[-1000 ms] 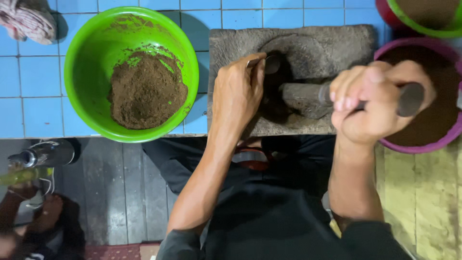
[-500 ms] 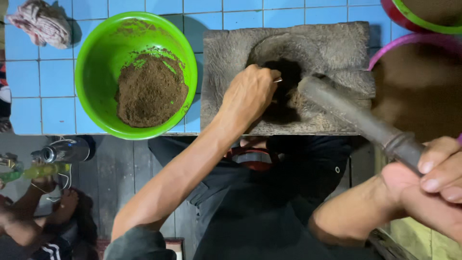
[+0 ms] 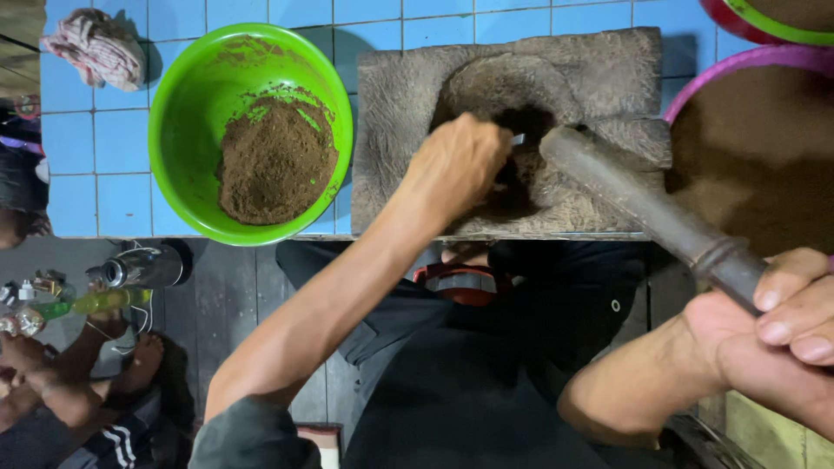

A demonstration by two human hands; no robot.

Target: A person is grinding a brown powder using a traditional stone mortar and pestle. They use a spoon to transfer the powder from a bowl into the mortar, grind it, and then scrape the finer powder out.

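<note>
A grey stone mortar block point(image 3: 408, 113) with a round hollow lies on the blue tiled counter point(image 3: 87, 165). My left hand point(image 3: 460, 165) reaches into the hollow over dark ground material and seems to pinch a small pale tool. My right hand point(image 3: 782, 321), near the lower right, grips the handle end of a long dark pestle point(image 3: 634, 204). The pestle's thick end rests on the block's right side. A green bowl point(image 3: 187, 104) with a heap of brown powder sits to the left of the block.
A purple-rimmed basin point(image 3: 756, 61) with brown contents stands at the right, another red and green one at the top right corner. A crumpled cloth point(image 3: 100, 48) lies at the top left. Below the counter, another person's foot point(image 3: 143, 356) and bottles are at the lower left.
My right hand has pulled back toward me with the pestle, which now slants from the block to the lower right. My left hand went deeper into the hollow.
</note>
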